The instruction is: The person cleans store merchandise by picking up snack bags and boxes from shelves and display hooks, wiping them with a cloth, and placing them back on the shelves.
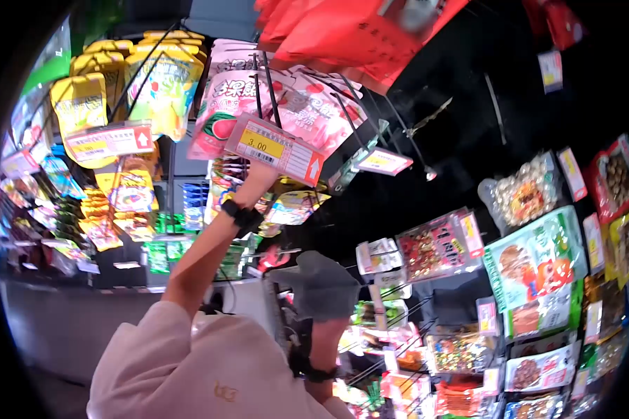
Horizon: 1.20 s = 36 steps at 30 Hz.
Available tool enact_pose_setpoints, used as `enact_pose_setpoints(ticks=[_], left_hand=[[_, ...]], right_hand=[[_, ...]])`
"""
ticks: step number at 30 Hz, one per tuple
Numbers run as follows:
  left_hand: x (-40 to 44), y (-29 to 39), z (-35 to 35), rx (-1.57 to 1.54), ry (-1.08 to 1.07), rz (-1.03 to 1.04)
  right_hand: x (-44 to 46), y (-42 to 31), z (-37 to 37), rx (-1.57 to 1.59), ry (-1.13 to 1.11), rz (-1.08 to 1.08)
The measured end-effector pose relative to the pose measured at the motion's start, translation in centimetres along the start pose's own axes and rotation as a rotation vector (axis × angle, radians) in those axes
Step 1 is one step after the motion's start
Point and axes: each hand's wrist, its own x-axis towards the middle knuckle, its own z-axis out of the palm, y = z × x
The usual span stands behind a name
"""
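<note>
My left hand (260, 174) is raised just below a price tag (262, 145) reading 3.00, at the front of the hooks that carry pink snack bags (311, 105). Its fingers are hidden behind the tag. A dark band circles the left wrist. Lower down, near the centre, a grey blurred patch (325, 285) covers my right hand, so its fingers and anything in them cannot be made out. The right forearm (328, 342) also wears a dark band.
Yellow bags (164, 84) hang at the upper left, with smaller packets below. Large red bags (356, 35) hang overhead. Bare hooks stick out right of the pink bags. A green bag (538, 258) and other snack packs fill the right side.
</note>
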Motion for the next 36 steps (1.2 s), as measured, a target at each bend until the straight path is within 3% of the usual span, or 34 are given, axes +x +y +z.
enact_pose_setpoints(ticks=[5,9,11,13,14,17,18,19,20,22,23,24,25,27,28,30,32,34,36], left_hand=[[1.1,-1.4,-0.1,0.055,-0.1,-0.029],[1.0,-4.1,0.6,0.151,-0.182,-0.074],[1.2,-6.5,1.9,0.128,-0.21,-0.043],[1.7,-8.7,2.8,-0.12,-0.228,0.136],[1.6,-5.9,2.5,-0.229,-0.329,-0.176],[0.8,-0.8,0.3,-0.343,-0.509,-0.44],[1.6,-3.9,-0.4,-0.462,-0.546,-0.369],[2.8,-4.7,0.6,-0.268,-0.364,-0.379],[3.1,-4.4,0.9,-0.249,-0.403,-0.376],[3.2,-3.5,0.8,-0.024,-0.253,-0.496],[2.1,-1.9,0.5,0.084,-0.215,-0.368],[1.7,-1.7,-0.2,0.101,-0.243,-0.369],[1.5,-1.4,-1.5,0.312,-0.299,-0.171],[-4.0,10.1,-2.6,0.687,-0.319,0.094],[-3.9,9.8,-3.6,0.694,-0.318,0.102],[-3.8,8.7,-5.9,1.063,-0.274,0.486],[-6.4,12.5,-7.4,1.065,-0.24,0.441],[-8.7,16.9,-8.1,0.919,-0.503,0.354],[-10.8,20.6,-6.7,0.953,-0.51,0.395]], right_hand=[[-6.7,-0.7,-1.5,0.532,0.36,0.376],[-9.2,-4.4,-1.4,0.79,0.49,0.461],[-11.0,-2.3,-1.8,0.526,0.327,0.367],[-13.0,-0.3,-1.7,0.245,0.189,0.238],[-14.4,-0.7,-0.9,0.23,0.252,0.249],[-18.4,-3.5,2.0,0.594,0.595,0.584],[-18.1,-7.2,2.1,0.946,0.788,0.749],[-20.5,-6.9,2.9,0.955,0.868,0.779],[-22.1,-6.4,3.2,0.977,0.899,0.81],[-25.2,-6.0,3.3,0.963,0.9,0.823],[-26.6,-6.4,3.5,0.926,0.866,0.806],[-26.6,-8.4,3.4,0.929,0.851,0.747],[-26.7,-10.3,3.3,0.933,0.836,0.688],[-27.2,-11.0,2.3,0.892,0.799,0.623],[-26.6,-12.0,1.6,0.891,0.717,0.576],[-25.0,-12.5,0.7,0.922,0.669,0.575],[-24.9,-11.8,0.7,0.896,0.7,0.615],[-23.2,-11.5,0.7,0.768,0.45,0.487],[-22.2,-9.0,1.2,1.011,0.412,0.528]])
